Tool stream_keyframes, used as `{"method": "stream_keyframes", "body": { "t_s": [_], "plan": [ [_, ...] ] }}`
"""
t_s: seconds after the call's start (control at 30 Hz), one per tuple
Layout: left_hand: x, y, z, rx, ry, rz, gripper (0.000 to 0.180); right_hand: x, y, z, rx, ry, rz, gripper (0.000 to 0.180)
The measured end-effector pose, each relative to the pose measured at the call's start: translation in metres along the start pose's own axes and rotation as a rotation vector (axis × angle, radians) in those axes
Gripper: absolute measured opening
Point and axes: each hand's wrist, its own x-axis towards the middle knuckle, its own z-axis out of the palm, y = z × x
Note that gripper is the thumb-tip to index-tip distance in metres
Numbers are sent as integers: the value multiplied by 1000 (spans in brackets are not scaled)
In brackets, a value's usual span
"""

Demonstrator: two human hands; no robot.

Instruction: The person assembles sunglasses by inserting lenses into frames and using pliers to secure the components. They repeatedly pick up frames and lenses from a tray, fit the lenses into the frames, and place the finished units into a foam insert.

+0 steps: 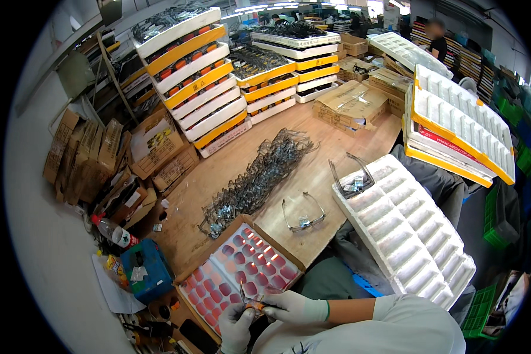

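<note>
Our left hand [236, 327] and right hand [298, 308], both gloved, meet low in the view, each grip closed on a small orange-and-metal piece [255, 305]. Our fingers cover most of it, so we cannot tell exactly what it is or how each finger bears on it. A slim metallic tip shows above the left thumb. We judge the piece light and stiff, best held by its thicker orange part, with the fingers kept off the narrow end.

Just beyond our hands, and partly beneath them, lies an open cardboard box [179, 282] with rows of pinkish-red lenses [240, 258]. We would expect these to be thin, smooth and easily scratched or smudged; we should take them by the edges, and smooth gloves could let them slip.

Farther out on the table [342, 138], a lone eyeglass frame [304, 222] sits apart, its arms spread. It looks light and springy, so we would hold it at the front near the bridge rather than by an arm. Behind it to the left runs a heap of frames [259, 177], tangled enough that we would ease one out slowly. To the right, a white compartment tray [416, 227] looks like foam: light and bulky, best supported under both long sides.
</note>
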Motion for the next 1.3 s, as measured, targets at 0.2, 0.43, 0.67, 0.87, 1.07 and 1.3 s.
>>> {"method": "stream_keyframes", "body": {
  "t_s": [0.2,0.43,0.67,0.87,1.07,1.3],
  "plan": [
    [-3,6,15,103,122,24,13,0,7,-2,13,33,-17,27],
    [2,-3,13,58,-2,30,25,-3,6,-7,-90,-29,-84,23],
    [3,19,32,247,-42,62,32,-7,25,-4,-220,89,-202,26],
    [3,8,22,239,-63,68,23,-3,14,-3,-131,140,-83,30],
    [-5,8,16,265,-35,96,23,2,4,5,-190,159,-19,35],
    [-10,12,19,274,20,178,24,-1,-30,9,-374,273,-75,28]
  ]
}}
